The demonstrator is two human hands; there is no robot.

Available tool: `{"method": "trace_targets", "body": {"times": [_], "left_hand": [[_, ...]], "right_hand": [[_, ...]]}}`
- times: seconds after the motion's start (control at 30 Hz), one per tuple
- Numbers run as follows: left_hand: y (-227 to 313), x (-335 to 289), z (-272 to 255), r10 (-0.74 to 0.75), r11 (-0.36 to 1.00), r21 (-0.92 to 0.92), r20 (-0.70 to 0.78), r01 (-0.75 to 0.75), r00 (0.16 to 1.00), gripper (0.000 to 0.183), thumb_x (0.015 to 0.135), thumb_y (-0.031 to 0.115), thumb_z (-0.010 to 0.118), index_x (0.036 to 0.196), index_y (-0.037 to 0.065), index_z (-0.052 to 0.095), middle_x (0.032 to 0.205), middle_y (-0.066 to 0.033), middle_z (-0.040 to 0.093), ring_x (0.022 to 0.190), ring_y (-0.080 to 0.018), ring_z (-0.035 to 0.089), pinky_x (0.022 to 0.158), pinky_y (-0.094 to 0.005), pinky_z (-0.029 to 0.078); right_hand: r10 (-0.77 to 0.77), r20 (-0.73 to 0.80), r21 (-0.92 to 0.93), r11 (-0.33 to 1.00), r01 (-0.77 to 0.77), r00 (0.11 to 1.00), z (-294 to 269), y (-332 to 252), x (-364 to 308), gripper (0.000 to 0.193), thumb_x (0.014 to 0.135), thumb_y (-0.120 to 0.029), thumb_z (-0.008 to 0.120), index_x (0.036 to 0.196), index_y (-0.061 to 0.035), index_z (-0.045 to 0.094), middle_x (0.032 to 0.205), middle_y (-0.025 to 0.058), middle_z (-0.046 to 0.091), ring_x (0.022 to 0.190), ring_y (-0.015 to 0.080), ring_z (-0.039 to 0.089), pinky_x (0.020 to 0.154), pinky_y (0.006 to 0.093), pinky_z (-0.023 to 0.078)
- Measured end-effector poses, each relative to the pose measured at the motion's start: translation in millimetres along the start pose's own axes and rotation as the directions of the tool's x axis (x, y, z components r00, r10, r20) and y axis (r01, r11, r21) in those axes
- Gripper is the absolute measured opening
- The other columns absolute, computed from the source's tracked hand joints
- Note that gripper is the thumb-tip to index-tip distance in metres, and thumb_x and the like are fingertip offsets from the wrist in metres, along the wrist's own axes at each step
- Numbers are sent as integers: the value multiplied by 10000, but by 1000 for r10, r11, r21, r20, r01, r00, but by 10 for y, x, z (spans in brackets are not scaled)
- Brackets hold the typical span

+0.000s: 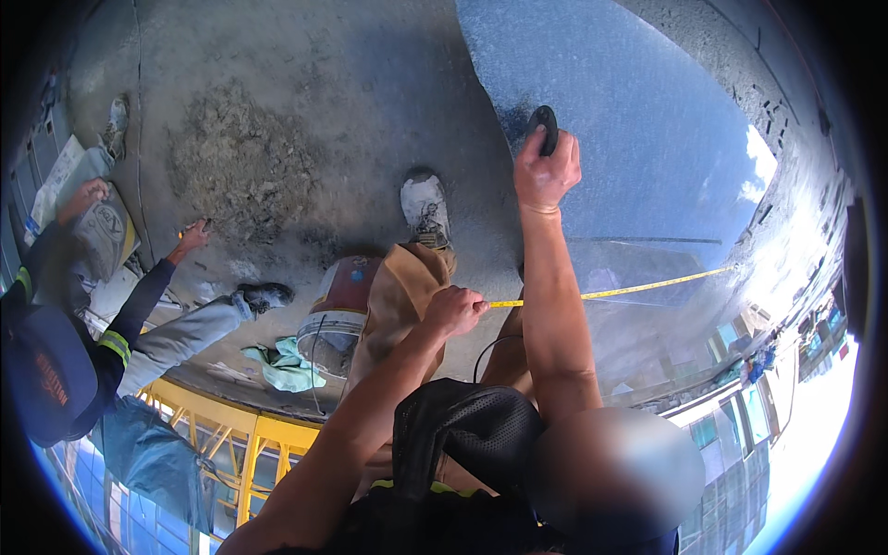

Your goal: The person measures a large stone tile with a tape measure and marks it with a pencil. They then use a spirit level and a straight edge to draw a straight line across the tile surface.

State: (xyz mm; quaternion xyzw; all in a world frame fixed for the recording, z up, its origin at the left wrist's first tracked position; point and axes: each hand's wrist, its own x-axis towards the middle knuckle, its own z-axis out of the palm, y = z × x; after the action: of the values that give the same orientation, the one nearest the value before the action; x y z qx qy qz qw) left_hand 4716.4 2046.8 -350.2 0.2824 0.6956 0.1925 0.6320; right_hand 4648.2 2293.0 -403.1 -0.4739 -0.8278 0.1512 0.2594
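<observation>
My left hand (453, 313) is closed in front of my knee, its fingertips on the near end of a yellow measuring tape (629, 289). The tape stretches out to the right and passes behind my right forearm. My right hand (548, 176) reaches forward, wrapped round a black rounded object (545, 129) whose kind I cannot make out. Under that hand lies a large smooth blue-grey surface (638, 120), shiny towards the right. Beside my left hand is my bent leg in tan trousers (393, 305), with a dusty shoe (426, 205) on the ground.
A heap of wet grey mortar (245, 162) spreads at left. Beyond it a co-worker in a dark cap (46, 375) crouches, one hand (194, 235) on a tool handle by the heap. A bucket (331, 324), a green cloth (285, 364) and yellow metal railing (254, 435) are nearer me.
</observation>
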Motion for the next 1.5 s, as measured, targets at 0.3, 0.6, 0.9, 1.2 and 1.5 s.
{"method": "trace_targets", "body": {"times": [0.3, 0.6, 0.9, 1.2, 1.5], "left_hand": [[-6, -1, -27, 0, 1000, 7, -7, 0, 1000, 289, 870, 334, 617, 781, 71, 696, 688, -172, 636, 682, -369, 636, 624, -471, 486], [16, 4, -48, -26, 1000, -1, 39, 26, 999, 302, 871, 341, 612, 793, 62, 695, 698, -186, 634, 700, -371, 636, 651, -473, 487], [12, 20, -12, -33, 999, 0, 17, 33, 999, 303, 870, 352, 616, 782, 72, 692, 675, -166, 633, 678, -358, 635, 638, -462, 487], [18, 14, -15, -62, 998, -3, 46, 63, 997, 296, 887, 348, 597, 815, 79, 697, 700, -167, 639, 687, -365, 635, 639, -470, 484], [16, 9, -89, -83, 997, 2, 60, 83, 995, 307, 894, 351, 592, 802, 71, 681, 697, -171, 631, 686, -374, 627, 635, -481, 472]], "right_hand": [[-11, -1, 0, 1000, 11, 1000, -5, -18, -2, 134, 781, -20, 645, 782, -23, 511, 699, 144, 527, 552, 353, 548, 465, 413, 446], [-23, -14, 6, 1000, 23, 1000, -3, -4, 5, 126, 784, -30, 646, 784, -28, 520, 700, 133, 542, 556, 334, 562, 468, 403, 451], [2, -23, 32, 999, -1, 1000, -83, 2, 50, 113, 786, -37, 648, 803, -23, 537, 703, 138, 550, 572, 335, 565, 479, 408, 453], [11, -25, 13, 1000, -11, 1000, -35, -7, -66, 118, 800, -40, 641, 817, -12, 528, 716, 151, 534, 597, 361, 563, 503, 420, 459], [18, 6, 5, 1000, -18, 1000, -16, -43, -60, 96, 796, -14, 625, 802, -16, 530, 714, 145, 526, 591, 349, 551, 494, 411, 449]]}}
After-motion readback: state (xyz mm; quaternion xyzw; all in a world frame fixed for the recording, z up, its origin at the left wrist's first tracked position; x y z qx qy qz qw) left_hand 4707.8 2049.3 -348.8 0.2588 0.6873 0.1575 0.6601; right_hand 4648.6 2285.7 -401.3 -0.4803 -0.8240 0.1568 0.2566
